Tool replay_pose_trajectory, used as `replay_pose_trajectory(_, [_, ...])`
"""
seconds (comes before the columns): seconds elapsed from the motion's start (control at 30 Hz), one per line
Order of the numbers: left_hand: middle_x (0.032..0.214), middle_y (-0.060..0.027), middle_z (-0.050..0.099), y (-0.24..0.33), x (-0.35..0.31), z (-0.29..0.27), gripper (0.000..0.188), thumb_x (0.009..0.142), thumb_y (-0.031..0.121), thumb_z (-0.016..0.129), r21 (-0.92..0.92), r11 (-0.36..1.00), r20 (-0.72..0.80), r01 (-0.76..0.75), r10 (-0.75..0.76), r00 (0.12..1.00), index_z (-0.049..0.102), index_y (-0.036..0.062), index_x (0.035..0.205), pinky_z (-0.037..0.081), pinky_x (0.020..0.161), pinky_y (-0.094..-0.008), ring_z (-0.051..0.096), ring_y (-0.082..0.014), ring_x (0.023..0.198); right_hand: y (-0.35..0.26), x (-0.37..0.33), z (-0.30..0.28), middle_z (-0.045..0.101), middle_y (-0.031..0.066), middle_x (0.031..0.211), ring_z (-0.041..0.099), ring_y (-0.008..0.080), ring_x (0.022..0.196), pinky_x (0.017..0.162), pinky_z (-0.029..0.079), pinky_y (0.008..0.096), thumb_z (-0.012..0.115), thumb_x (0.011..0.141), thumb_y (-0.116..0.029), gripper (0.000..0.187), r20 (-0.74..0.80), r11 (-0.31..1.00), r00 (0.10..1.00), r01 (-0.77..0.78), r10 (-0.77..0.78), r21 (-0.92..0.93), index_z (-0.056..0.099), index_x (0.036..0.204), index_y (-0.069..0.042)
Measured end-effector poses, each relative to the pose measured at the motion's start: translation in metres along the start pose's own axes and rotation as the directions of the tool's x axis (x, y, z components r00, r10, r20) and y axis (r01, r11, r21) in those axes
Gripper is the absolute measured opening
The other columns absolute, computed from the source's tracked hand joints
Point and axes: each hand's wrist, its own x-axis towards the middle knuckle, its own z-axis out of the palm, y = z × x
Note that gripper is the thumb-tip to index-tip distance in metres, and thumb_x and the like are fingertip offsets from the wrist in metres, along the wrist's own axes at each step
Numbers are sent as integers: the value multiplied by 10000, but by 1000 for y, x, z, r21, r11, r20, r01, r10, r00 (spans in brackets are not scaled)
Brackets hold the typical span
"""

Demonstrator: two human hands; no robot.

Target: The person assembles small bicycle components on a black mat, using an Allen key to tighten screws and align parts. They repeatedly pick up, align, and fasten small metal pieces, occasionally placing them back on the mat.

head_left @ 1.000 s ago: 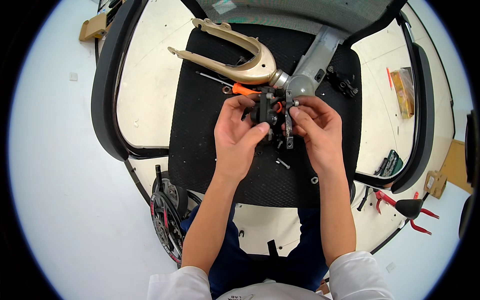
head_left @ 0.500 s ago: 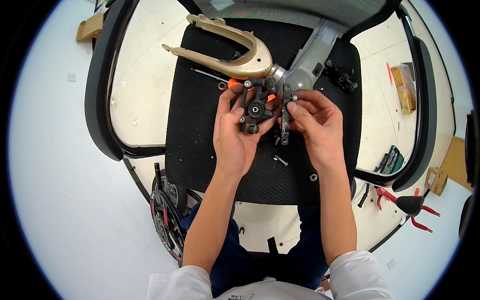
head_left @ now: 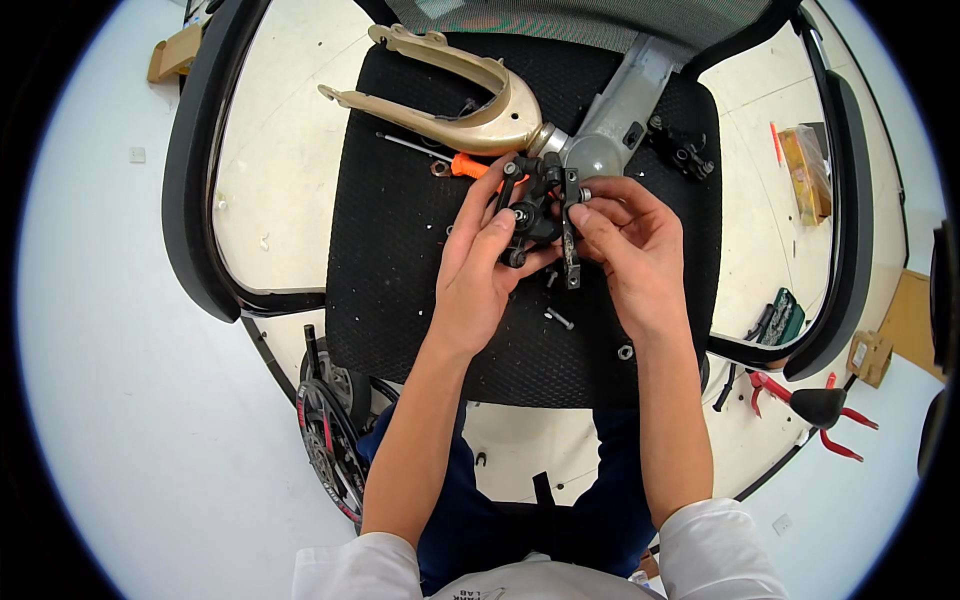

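Over the black mesh seat of a chair, my left hand (head_left: 478, 270) is closed around a black disc brake caliper (head_left: 535, 215), its thumb on the round middle part. Between thumb and fingers my right hand (head_left: 640, 250) pinches a narrow black mounting bracket (head_left: 571, 240) with a bolt (head_left: 586, 195) through it. The bracket stands upright right beside the caliper; whether they touch I cannot tell. Behind my hands lies a gold fork (head_left: 490, 110) joined to a grey frame tube (head_left: 620, 110). An orange-handled screwdriver (head_left: 470, 167) sits partly hidden behind my left hand.
On the chair seat (head_left: 400, 300) lie a loose bolt (head_left: 559, 318), a nut (head_left: 626, 352) and another black brake part (head_left: 682, 148) at the far right. Armrests curve along both sides. A wheel (head_left: 330, 440) stands on the floor at left; a red-legged stand (head_left: 818, 407) is at right.
My left hand has turned the caliper and brought it closer to the bracket. The right hand keeps its pinch on the bracket, nearly still. The whole view has shifted slightly.
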Motion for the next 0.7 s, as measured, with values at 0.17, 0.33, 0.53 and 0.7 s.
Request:
replay_pose_trajectory(0.17, [1383, -198, 447, 6, 0, -1, 549, 961, 105, 386, -92, 995, 22, -43, 45, 999, 243, 21, 1484, 519, 960, -471, 563, -285, 1195, -4, 0, 1, 687, 130, 946, 680, 153, 833, 738, 576, 278, 664, 872, -8, 244, 10, 998, 1000, -17, 17, 62, 597, 1094, 68])
replay_pose_trajectory(0.33, [1358, -236, 458, 10, 2, 2, 549, 937, 35, 422, 18, 980, -22, -199, 199, 980, 256, -10, 1459, 537, 949, -468, 599, -319, 1145, -10, 5, -10, 681, 142, 976, 689, 187, 819, 723, 575, 280, 654, 880, -20, 280, -54, 998, 998, -7, 11, 57, 580, 1133, 74])
replay_pose_trajectory(0.53, [1196, -141, 599, -8, -9, 0, 472, 806, -131, 615, 567, 762, 184, -315, 256, 949, 539, -40, 1263, 564, 840, -302, 630, -203, 1054, -23, 12, -42, 668, 180, 1002, 684, 220, 825, 718, 574, 300, 621, 902, -21, 357, -298, 994, 948, 105, -113, -43, 514, 1219, 105])
replay_pose_trajectory(0.7, [1180, -149, 654, -22, -13, 9, 483, 766, -65, 684, 766, 498, 328, -407, 242, 913, 578, 11, 1231, 544, 831, -287, 662, -200, 1033, -30, 16, -73, 681, 140, 985, 686, 192, 814, 682, 555, 266, 636, 897, -47, 317, -559, 983, 817, 183, -140, 21, 553, 1176, 79])
